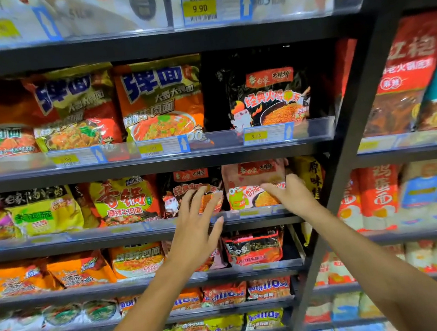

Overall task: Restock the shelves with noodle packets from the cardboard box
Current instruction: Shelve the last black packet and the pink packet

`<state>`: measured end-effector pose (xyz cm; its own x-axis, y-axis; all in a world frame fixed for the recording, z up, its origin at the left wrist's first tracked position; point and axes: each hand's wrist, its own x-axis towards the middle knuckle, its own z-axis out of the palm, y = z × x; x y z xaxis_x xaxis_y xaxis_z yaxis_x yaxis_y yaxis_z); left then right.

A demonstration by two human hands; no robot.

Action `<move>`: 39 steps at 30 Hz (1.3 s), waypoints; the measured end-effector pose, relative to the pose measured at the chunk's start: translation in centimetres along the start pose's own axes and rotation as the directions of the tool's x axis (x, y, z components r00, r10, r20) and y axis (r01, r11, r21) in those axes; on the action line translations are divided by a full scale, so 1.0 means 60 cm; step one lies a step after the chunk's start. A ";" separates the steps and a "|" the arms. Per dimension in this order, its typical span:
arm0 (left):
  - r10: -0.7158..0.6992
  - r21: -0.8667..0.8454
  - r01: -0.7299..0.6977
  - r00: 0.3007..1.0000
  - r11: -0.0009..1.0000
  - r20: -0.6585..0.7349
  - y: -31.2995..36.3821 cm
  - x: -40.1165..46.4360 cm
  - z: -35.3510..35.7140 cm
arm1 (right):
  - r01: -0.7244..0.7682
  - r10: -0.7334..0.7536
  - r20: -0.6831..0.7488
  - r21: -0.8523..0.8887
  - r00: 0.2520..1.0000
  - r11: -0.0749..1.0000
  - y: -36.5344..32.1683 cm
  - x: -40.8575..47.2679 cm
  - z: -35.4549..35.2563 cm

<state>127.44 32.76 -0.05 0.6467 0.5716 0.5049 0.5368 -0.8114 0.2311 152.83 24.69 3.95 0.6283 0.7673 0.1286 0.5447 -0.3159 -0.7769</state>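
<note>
Reaching into the third shelf down: right hand (292, 193) grips the pink plastic noodle packet (253, 185), standing upright at the row's right end. Left hand (196, 224) has fingers spread, holding nothing, just before the black plastic noodle packet (184, 188) beside it.

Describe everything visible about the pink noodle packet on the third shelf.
The pink noodle packet is a glossy plastic pouch with a red label at the top, a green cartoon frog and a picture of noodles. It stands upright at the shelf front, between a black packet and a yellow one. The right hand covers its lower right corner, fingers on its face. The left hand is off it.
</note>
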 end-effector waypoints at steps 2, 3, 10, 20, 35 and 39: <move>0.006 0.033 -0.007 1.000 0.999 0.026 0.007 0.005 0.002 | -0.046 0.042 -0.064 -0.066 0.997 0.997 0.004 -0.005 0.009; -0.006 0.051 0.003 0.999 0.999 0.045 0.009 0.006 0.004 | -0.045 0.036 -0.106 -0.080 0.994 0.996 0.003 -0.013 0.012; -0.054 0.139 0.042 0.995 0.989 0.086 0.006 -0.002 0.019 | 0.465 -0.514 -0.208 -0.244 0.832 0.851 0.012 -0.089 0.028; -0.190 0.254 0.143 0.966 0.957 0.175 0.011 -0.008 0.012 | 0.529 -0.477 0.243 -0.516 0.845 0.674 0.023 -0.068 0.064; 0.045 0.032 -0.043 0.998 0.999 -0.039 0.032 -0.004 -0.120 | 0.756 -0.754 0.119 -0.234 0.646 0.611 -0.048 -0.113 -0.028; 0.148 -0.028 -0.171 0.917 0.985 -0.371 0.047 0.056 -0.208 | 0.811 -0.838 -0.143 -0.211 0.527 0.546 -0.124 -0.106 -0.093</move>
<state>124.35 30.88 12.66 0.4715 0.3587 0.8056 0.4034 -0.9001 0.1647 147.86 19.05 12.34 -0.0459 0.5894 0.8065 0.9239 0.3320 -0.1900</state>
